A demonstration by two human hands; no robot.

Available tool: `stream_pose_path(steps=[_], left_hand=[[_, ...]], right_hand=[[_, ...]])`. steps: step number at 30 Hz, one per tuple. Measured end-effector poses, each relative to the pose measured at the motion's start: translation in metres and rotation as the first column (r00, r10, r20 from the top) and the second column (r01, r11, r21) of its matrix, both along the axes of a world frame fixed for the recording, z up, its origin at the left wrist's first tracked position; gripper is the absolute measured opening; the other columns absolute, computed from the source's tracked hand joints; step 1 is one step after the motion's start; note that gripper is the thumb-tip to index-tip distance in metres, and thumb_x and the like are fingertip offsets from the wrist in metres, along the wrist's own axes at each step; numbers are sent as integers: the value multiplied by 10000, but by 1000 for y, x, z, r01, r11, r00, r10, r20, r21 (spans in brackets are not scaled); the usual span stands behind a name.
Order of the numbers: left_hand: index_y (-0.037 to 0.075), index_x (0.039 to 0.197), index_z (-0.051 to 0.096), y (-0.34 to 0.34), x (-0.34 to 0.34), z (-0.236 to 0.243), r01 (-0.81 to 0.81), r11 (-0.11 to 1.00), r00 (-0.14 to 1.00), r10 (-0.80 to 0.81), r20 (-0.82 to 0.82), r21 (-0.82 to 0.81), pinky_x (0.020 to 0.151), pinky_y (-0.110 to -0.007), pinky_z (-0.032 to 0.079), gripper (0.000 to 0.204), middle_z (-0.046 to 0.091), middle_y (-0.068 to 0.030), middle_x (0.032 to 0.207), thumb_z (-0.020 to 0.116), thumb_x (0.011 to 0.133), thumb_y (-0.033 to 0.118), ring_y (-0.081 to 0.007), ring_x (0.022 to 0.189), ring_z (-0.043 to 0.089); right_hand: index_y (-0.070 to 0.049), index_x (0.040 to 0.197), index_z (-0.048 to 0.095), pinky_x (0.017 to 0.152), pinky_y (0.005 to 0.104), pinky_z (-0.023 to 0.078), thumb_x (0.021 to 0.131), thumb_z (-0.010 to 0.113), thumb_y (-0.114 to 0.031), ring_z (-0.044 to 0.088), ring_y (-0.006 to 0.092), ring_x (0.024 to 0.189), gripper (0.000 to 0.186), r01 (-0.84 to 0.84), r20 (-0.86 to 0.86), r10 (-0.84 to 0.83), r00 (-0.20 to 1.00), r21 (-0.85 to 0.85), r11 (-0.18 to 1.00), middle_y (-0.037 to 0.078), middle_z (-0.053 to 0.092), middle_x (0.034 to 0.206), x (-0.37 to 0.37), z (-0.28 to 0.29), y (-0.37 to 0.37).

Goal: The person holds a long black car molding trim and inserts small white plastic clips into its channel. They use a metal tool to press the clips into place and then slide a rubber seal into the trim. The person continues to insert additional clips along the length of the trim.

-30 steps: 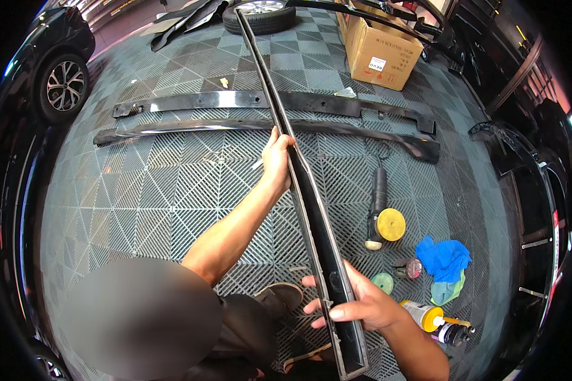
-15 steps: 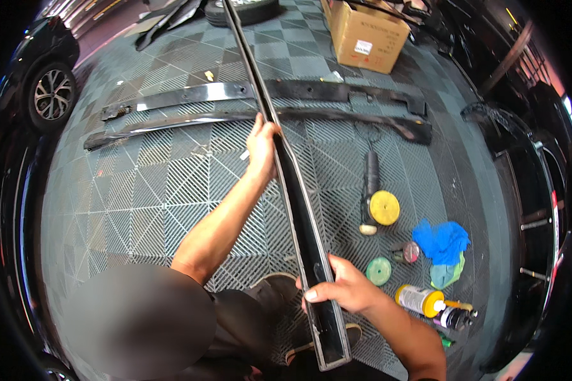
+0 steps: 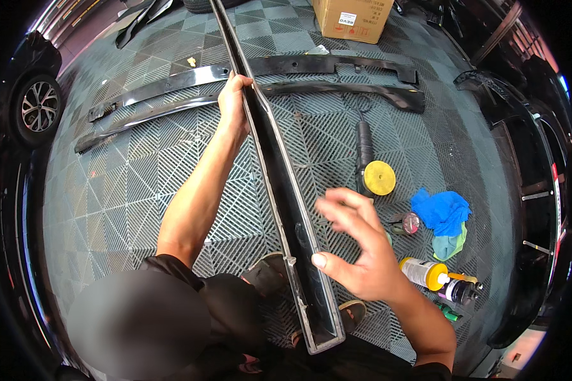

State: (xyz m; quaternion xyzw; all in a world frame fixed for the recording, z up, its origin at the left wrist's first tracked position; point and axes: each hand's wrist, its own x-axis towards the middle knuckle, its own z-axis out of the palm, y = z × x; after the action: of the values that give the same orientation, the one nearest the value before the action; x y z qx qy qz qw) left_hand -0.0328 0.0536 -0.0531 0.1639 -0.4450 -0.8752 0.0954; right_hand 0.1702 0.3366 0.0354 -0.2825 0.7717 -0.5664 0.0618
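Observation:
A long black car trim panel (image 3: 285, 200), hollow like a channel with pale worn edges, slants from the far top of the view down toward my feet. My left hand (image 3: 234, 105) is closed round its far part, fingers over the rim. Beside the near part, my right hand (image 3: 365, 251) is open with fingers spread and slightly blurred. Its thumb tip lies over the panel's right edge; whether it touches cannot be made out. On the floor beyond, two more long black trim pieces lie crosswise, a flat one (image 3: 314, 65) and a curved one (image 3: 337, 89), passing behind the held panel.
To the right are a polisher (image 3: 364, 143) with a yellow pad (image 3: 380, 178), a blue cloth (image 3: 443, 213), a yellow-and-white bottle (image 3: 421, 273) and a dark bottle (image 3: 459, 291). A cardboard box (image 3: 349, 19) stands far off. Dark cars flank the tiled floor (image 3: 140, 190).
My right hand has let go of the panel's near end and opened beside it. My left hand keeps its grip. The view has shifted, so the floor items appear higher.

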Motion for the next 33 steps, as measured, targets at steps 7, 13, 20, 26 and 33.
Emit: stream_pose_path(steps=[7,13,20,26,33], left_hand=[[83,1163,538,-5,1,1,-17,996,1000,16,-12,-82,472,-303,491,352,513,-20,705,555,812,64,-144,527,533],[60,1123,564,-8,-5,-4,-19,992,1000,20,6,-125,458,-300,485,320,515,-34,705,562,803,45,-151,510,536],[71,1129,580,-32,-28,-7,67,994,998,-67,8,-83,441,-302,486,339,531,-37,682,601,791,90,-153,491,534],[70,1485,364,-35,-32,-10,83,996,996,-83,-12,26,436,-309,494,735,541,-39,669,606,791,59,-152,485,546],[70,929,548,-19,-23,8,147,988,985,-143,-98,37,409,-305,467,132,529,-35,659,572,800,52,-155,461,514]], right_hand=[[-28,975,735,819,358,428,813,779,-310,563,237,859,329,-242,87,226,970,320,916,60,586,888,-4,19,-13],[-67,904,707,776,368,396,861,724,-324,567,221,807,262,-362,100,354,930,420,832,41,576,811,-21,22,-35],[-25,791,607,613,381,437,778,671,-77,541,245,657,84,-350,-196,387,901,199,916,84,502,751,-34,0,-84],[-6,796,585,562,363,490,759,671,12,574,260,619,95,-260,-258,276,926,93,961,110,517,791,-35,-9,-100],[0,834,606,557,344,438,878,665,-64,536,228,607,97,-164,-140,173,975,72,984,103,529,775,-65,-10,-100]])
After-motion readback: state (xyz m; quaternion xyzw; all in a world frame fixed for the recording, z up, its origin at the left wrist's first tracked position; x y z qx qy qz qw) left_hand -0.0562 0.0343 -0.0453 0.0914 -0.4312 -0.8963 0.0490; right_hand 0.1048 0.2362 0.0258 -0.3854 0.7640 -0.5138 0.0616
